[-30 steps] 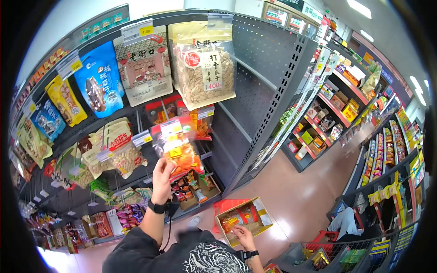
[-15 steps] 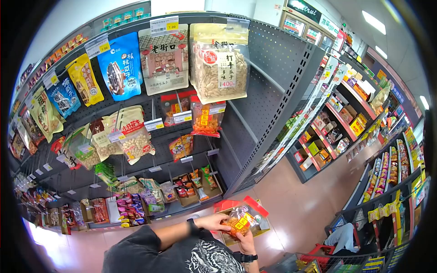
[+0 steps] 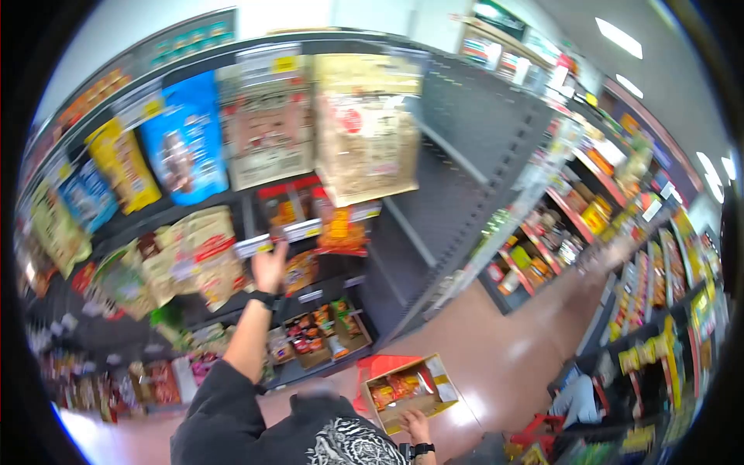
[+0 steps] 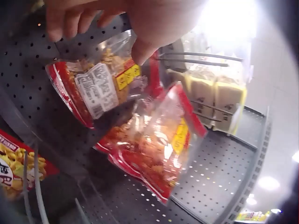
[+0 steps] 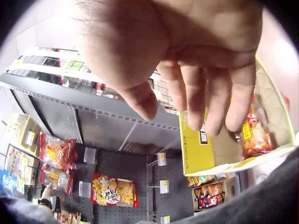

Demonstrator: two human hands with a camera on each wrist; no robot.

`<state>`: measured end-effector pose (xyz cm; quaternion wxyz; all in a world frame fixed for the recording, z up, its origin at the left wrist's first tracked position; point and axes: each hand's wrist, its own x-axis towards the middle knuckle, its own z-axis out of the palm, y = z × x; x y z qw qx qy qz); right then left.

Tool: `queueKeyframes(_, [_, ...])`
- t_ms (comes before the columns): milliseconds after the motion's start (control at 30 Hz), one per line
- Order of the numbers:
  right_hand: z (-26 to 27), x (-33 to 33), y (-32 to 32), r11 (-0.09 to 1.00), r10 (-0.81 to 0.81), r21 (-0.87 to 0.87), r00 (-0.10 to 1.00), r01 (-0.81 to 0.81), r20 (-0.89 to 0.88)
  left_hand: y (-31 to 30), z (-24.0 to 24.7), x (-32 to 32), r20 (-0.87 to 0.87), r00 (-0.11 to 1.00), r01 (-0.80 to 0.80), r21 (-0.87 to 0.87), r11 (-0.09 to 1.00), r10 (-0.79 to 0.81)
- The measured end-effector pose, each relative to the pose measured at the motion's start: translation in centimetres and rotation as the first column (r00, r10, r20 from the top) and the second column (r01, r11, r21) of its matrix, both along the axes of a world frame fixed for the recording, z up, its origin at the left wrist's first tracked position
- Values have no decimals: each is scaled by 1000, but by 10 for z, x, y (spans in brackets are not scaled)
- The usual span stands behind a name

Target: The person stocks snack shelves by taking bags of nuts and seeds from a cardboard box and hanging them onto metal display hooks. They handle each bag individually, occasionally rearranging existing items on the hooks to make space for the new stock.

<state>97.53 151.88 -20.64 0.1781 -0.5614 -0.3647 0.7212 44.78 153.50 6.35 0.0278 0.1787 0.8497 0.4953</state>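
Observation:
My left hand (image 3: 270, 267) is raised at the shelf, just below a clear snack bag with a red top (image 3: 279, 208). In the left wrist view its fingers are spread, and the thumb overlaps the upper edge of a red-edged bag (image 4: 110, 86). Another red-edged bag (image 4: 156, 144) of orange snacks hangs beside it. My right hand (image 3: 415, 425) is low, at the near side of an open carton (image 3: 449, 391). Its fingers are slightly bent and hold nothing, overlapping the carton in the right wrist view. Inside the carton lie orange snack bags (image 3: 403, 386).
Large nut and seed pouches (image 3: 364, 128) hang along the top row. A grey perforated end panel (image 3: 465, 155) bounds the shelf on the right. Small snack boxes (image 3: 322, 333) line the bottom shelf. Behind, a person's leg (image 3: 575, 403) shows beside a red item.
Half a second ago both hands held an orange snack bag over the carton; it is out of the hands now. My left hand has risen to the hanging bags, while the right stays by the carton.

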Motion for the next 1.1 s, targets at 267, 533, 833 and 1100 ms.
queueKeyframes(267, [9,-74,0,921,221,301,969,-245,113,53,-131,-157,-381,909,332,411,849,-171])
queueKeyframes(533, [44,-93,-12,963,110,232,986,-137,127,28,-98,-89,-210,961,250,373,894,-181])
queueKeyframes(833, [31,-92,-4,962,95,247,992,-114,86,-3,-35,8,-116,967,255,426,868,-227])
queueKeyframes(1100, [15,-63,5,915,218,337,975,-220,45,-32,-18,63,-58,944,304,544,782,-326])
